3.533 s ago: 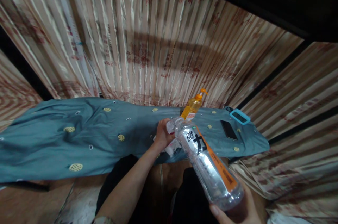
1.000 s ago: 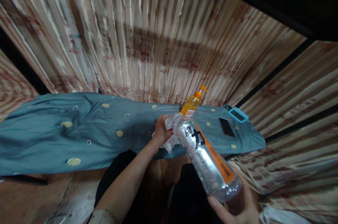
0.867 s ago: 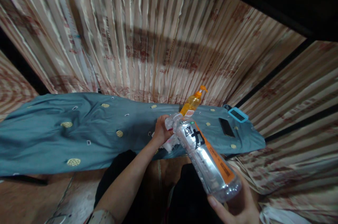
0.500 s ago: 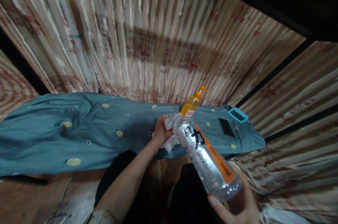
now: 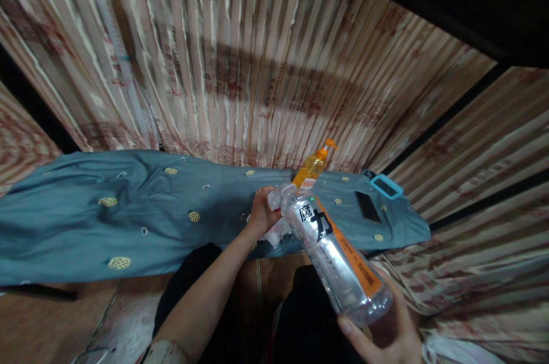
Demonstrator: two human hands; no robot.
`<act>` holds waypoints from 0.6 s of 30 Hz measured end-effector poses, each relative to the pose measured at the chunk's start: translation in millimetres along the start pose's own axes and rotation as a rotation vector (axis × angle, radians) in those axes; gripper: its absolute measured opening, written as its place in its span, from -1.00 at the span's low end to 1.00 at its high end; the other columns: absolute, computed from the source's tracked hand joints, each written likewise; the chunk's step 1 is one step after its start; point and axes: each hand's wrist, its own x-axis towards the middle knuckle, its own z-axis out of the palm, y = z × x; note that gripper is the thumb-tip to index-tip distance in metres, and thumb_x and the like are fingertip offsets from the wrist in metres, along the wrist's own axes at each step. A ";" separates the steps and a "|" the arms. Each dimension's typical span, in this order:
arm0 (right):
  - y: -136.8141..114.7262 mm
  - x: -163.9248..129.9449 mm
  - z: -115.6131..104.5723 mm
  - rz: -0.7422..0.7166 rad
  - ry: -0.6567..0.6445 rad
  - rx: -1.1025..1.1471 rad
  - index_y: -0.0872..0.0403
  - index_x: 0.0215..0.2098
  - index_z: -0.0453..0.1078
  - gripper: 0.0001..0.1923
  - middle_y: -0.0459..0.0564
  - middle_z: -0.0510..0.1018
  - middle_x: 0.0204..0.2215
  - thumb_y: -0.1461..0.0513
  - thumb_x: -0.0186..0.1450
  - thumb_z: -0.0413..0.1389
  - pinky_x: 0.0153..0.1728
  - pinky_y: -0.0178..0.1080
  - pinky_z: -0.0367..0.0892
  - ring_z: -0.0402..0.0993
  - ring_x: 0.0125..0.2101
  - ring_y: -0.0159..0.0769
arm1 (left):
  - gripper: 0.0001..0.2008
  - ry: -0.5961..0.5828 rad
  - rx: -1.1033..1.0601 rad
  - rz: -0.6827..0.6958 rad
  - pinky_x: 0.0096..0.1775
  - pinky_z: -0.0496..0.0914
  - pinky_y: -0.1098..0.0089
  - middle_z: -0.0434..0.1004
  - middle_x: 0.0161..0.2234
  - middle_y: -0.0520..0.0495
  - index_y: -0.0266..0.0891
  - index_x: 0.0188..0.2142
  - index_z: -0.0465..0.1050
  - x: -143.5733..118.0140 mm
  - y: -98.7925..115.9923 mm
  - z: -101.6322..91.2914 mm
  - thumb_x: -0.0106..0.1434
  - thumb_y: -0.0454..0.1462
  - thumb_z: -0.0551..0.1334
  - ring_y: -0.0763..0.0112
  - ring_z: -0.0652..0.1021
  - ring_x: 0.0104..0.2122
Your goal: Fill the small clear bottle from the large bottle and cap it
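A large clear plastic bottle (image 5: 338, 255) with a silver and orange label is tilted across the view, its neck toward the upper left. My right hand (image 5: 381, 329) grips its base from below. At the neck end, my left hand (image 5: 263, 212) is closed around clear plastic; its fingertips are partly hidden. Just under that hand is a crumpled whitish, see-through piece (image 5: 277, 232), whose kind I cannot make out. Behind the bottle's neck stands a pump bottle (image 5: 312, 168) of yellow liquid with an orange pump.
A narrow table with a blue-green patterned cloth (image 5: 154, 198) runs across in front of me. A black phone (image 5: 368, 207) and a light-blue framed device (image 5: 386, 186) lie at its right end. Striped curtains (image 5: 240, 66) hang behind, and dark posts (image 5: 446, 115) stand at the sides.
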 end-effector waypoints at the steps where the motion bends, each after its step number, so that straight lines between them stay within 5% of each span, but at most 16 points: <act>1: -0.2 0.1 -0.1 0.004 -0.004 -0.007 0.01 0.16 0.24 -0.12 0.15 0.48 0.13 -0.02 -0.05 0.40 0.11 -0.09 0.35 0.47 0.11 0.01 | -0.54 -0.002 0.003 -0.001 -0.05 0.48 0.06 0.56 -0.20 -0.11 -0.19 -0.21 0.42 0.1 0.7 -0.3 -0.14 -0.29 0.47 0.07 0.57 -0.14; 18: 1.1 0.4 -3.1 -0.031 -0.018 -0.061 0.01 0.16 0.24 -0.14 0.13 0.51 0.13 -0.03 -0.02 0.39 0.08 -0.12 0.39 0.49 0.10 0.01 | -0.55 0.004 0.002 -0.006 -0.04 0.48 0.03 0.54 -0.19 -0.13 -0.19 -0.19 0.39 -0.3 -0.1 0.5 -0.10 -0.28 0.45 0.06 0.57 -0.13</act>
